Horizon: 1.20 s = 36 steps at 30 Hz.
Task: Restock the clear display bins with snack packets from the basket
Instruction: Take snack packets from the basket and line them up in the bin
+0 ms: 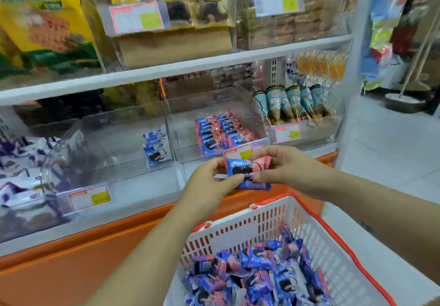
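Pinching a small stack of pink-and-blue foil snack packets (240,168) between them, both hands hover near the shelf's front edge. The left hand (209,183) has its fingers curled round the stack's left end, and the right hand (284,165) has its fingers curled round the right end. Below, a white slatted plastic basket with a red rim (238,226) holds a heap of loose packets (257,274) of the same kind. Just beyond the hands, a clear plastic display bin (183,127) carries rows of matching packets. Left of it, another clear bin (107,136) holds blue-and-white packets (156,146); to the right stand teal cone-shaped snacks (292,103).
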Available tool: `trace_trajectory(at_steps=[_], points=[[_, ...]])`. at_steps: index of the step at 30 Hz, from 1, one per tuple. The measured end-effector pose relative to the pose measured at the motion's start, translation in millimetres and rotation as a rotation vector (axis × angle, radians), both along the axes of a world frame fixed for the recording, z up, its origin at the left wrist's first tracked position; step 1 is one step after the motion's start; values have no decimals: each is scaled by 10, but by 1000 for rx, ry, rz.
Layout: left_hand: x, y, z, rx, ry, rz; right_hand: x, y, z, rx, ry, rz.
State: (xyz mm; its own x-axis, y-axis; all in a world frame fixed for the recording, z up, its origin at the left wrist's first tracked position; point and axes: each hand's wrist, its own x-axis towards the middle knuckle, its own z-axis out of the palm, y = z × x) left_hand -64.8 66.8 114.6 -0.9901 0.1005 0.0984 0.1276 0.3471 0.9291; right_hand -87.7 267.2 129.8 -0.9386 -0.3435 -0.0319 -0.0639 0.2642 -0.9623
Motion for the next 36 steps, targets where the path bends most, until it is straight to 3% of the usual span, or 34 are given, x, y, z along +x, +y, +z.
trace_trajectory(at_steps=[5,8,13,17,25,33,36], points=[[-254,-144,275,-136,143,43,-328,-215,501,559,417,58],[-441,-266,344,-212,221,124,-597,-453,657,752,545,137],[-712,-672,267,-469,365,321,-1216,-749,615,806,616,110],[-784,-917,112,-664,319,337,-1652,-942,350,926,595,137],[-775,-937,31,-594,315,313,-2011,-1070,-28,1207,542,306],[-735,-899,77,-553,279,313,-2046,-1152,-146,1183,575,326],[-736,-906,83,-558,275,312,-2044,-1119,-171,1270,615,347]])
